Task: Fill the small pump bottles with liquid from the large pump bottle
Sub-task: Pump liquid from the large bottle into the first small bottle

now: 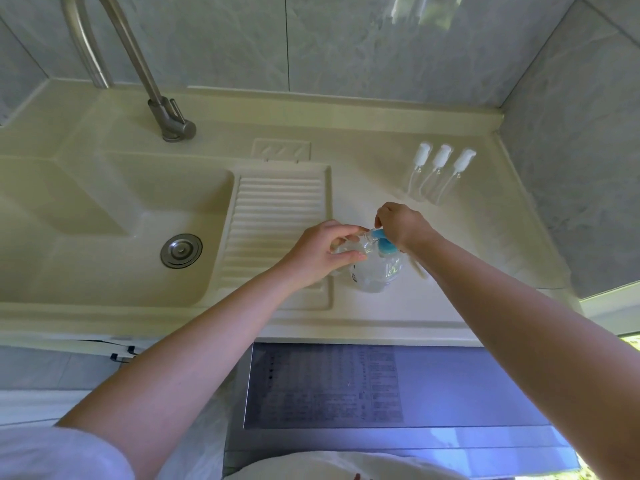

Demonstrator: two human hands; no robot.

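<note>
We are extending both bare forearms forward; our left hand [320, 252] is curling its fingers in a grip, our right hand [401, 225] is pinching downward.

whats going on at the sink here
A person stands at a counter beside the sink. The left hand steadies a large clear bottle while the right hand has its grip on the blue pump top. Three small capped bottles stand untouched farther back.

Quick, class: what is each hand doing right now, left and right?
Left hand: fingers curled round the large pump bottle, steadying it.
Right hand: pinching the bottle's blue pump head.
</note>
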